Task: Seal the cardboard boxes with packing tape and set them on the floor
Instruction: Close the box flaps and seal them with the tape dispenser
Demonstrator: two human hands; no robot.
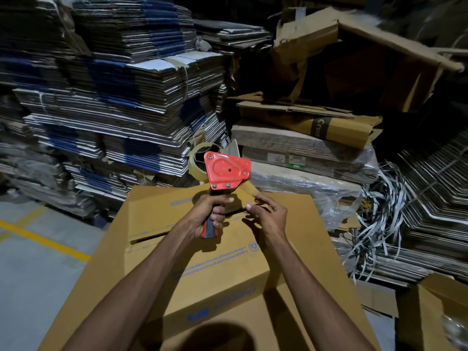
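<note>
Head view: nearest, under both forearms, a closed brown cardboard box with blue print (217, 269) rests on a larger flat sheet of brown cardboard (83, 287), its top flaps meeting in a seam just below the grips. The left hand (211, 215) has its grip curled tight round the grey-and-red handle of a red tape dispenser (226, 171), held upright above the box. Just right of that grip, the right hand (268, 215) pinches the loose end of the tan packing tape (249, 190) between thumb and fingertips. Beyond the grips stand tall stacks of flattened cardboard (114, 105); far left lies grey floor with a yellow line (43, 239).
</note>
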